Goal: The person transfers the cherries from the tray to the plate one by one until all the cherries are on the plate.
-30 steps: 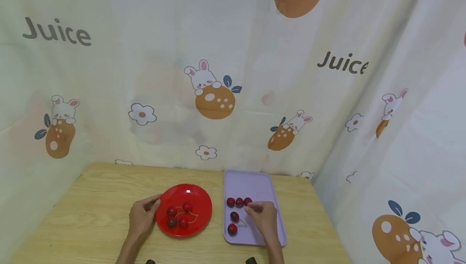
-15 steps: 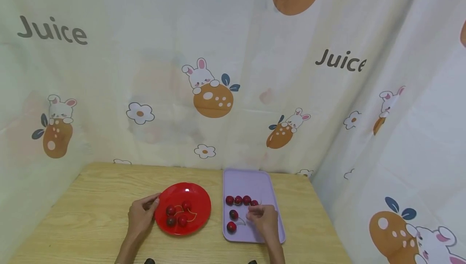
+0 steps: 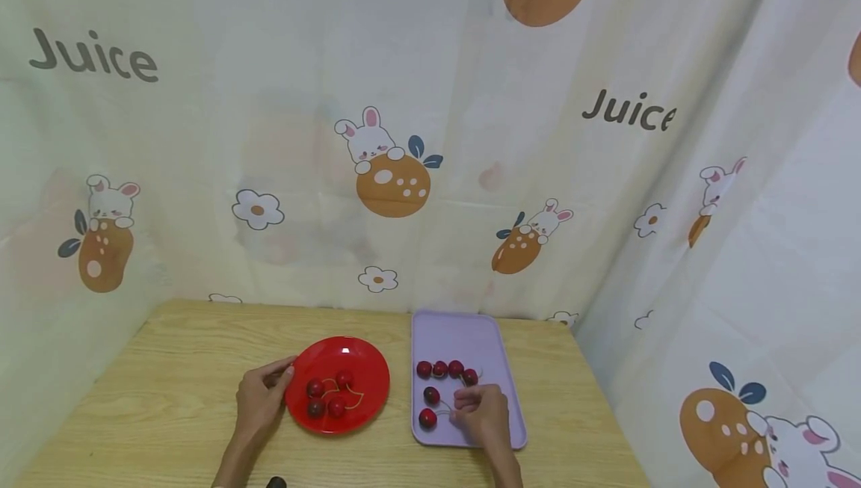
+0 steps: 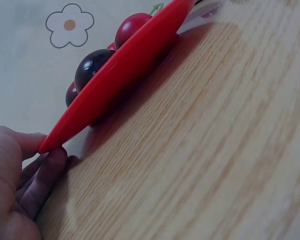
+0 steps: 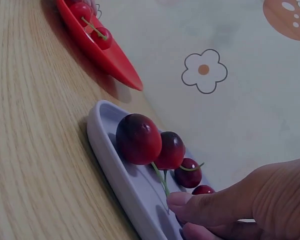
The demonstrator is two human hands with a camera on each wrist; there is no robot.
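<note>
At the left, my left hand (image 3: 261,398) pinches the rim of a red plate (image 3: 366,365), thumb on top and fingers beneath in the left wrist view. Several stemmed cherries (image 3: 336,406) lie in that plate. My right hand (image 3: 486,415) hovers over a lilac tray (image 3: 457,335), thumb and fingers slightly apart. Its thumb tip is right by the stems of two cherries, the front cherry (image 5: 139,139) and the one behind it (image 5: 170,150). Farther back in the tray is a row of several cherries (image 3: 440,369), the rightmost cherry (image 3: 470,377) just beyond my right fingers.
Plate and tray stand side by side on a wood-grain table (image 3: 202,338), a narrow strip of tabletop between them. A printed curtain (image 3: 303,137) hangs behind the table and along its sides. A dark round object (image 3: 276,482) shows at the bottom edge.
My right hand has let go of a cherry at the right end of the row and drawn back toward the front cherries' stems. The left hand still holds the plate.
</note>
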